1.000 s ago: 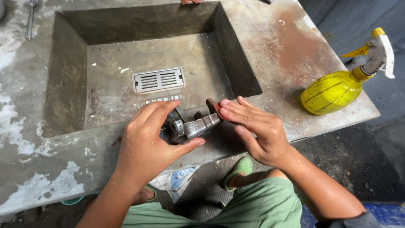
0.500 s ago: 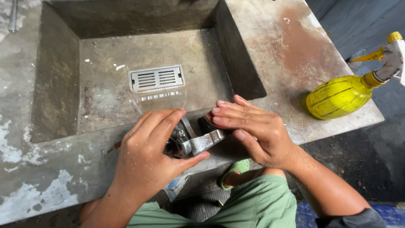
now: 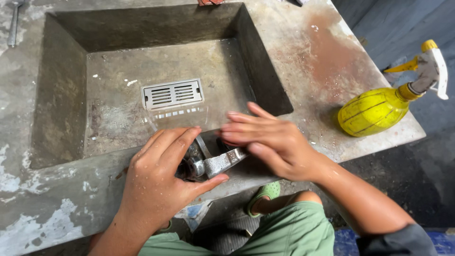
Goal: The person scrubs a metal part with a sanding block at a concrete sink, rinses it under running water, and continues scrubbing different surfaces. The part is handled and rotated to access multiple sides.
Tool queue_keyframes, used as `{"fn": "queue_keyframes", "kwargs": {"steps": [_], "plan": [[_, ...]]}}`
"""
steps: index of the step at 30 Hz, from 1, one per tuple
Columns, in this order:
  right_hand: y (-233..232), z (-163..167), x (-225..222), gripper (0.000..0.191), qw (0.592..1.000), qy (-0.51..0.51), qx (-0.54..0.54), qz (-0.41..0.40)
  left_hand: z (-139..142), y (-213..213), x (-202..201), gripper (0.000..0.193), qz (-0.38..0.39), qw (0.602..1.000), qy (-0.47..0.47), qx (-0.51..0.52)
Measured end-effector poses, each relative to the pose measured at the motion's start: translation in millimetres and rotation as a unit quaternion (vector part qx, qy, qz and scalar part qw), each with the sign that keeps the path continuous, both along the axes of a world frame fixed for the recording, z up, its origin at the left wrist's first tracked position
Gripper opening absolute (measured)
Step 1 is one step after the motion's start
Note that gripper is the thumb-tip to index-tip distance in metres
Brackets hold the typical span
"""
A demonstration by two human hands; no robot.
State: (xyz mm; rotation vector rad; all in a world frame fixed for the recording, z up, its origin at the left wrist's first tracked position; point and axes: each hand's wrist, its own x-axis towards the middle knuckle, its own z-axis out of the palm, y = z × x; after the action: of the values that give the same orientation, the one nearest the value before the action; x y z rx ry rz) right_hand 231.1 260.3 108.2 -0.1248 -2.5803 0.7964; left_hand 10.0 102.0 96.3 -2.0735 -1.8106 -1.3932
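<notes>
On the near rim of the concrete sink (image 3: pixel 61 95), the wet left hand (image 3: pixel 159 182) and right hand (image 3: pixel 272 142) both clasp a grey metal fitting (image 3: pixel 215 165). Wet fingers could slip, I'd judge, dropping it off the rim's outer edge.

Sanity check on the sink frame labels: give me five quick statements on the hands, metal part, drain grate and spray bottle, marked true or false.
1. Both hands are on a metal part at the sink's near rim. True: the left hand and right hand close around the metal part on the rim of the concrete sink.
2. The spray bottle is red and stands inside the basin. False: the spray bottle is yellow and sits on the counter to the right of the basin.
3. A slotted drain grate lies on the basin floor. True: the drain grate.
4. The left hand is dry. False: water droplets cover its back.
5. The right hand grips the spray bottle. False: it is on the metal part, apart from the bottle.
</notes>
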Motion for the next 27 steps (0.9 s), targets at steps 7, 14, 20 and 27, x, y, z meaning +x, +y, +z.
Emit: {"fn": "queue_keyframes", "kwargs": {"steps": [7, 14, 20, 27], "plan": [[-10.3, 8.6, -9.5, 0.035, 1.0, -0.011, 0.028, 0.003, -0.3, -1.4, -3.6, 0.073, -0.002, 1.0, -0.013, -0.008], [-6.7, -1.3, -8.2, 0.038, 1.0, -0.005, -0.013, -0.02, -4.5, -2.6, -4.6, 0.073, -0.01, 1.0, -0.002, 0.008], [-7.7, -0.2, -5.8, 0.038, 1.0, -0.009, -0.007, -0.016, -3.7, -3.1, -3.1, 0.074, -0.008, 1.0, -0.001, 0.011], [-11.6, 5.6, -1.5, 0.038, 0.999, -0.008, 0.024, -0.021, -0.9, -3.6, -0.7, 0.075, -0.018, 1.0, 0.009, 0.01]]}}
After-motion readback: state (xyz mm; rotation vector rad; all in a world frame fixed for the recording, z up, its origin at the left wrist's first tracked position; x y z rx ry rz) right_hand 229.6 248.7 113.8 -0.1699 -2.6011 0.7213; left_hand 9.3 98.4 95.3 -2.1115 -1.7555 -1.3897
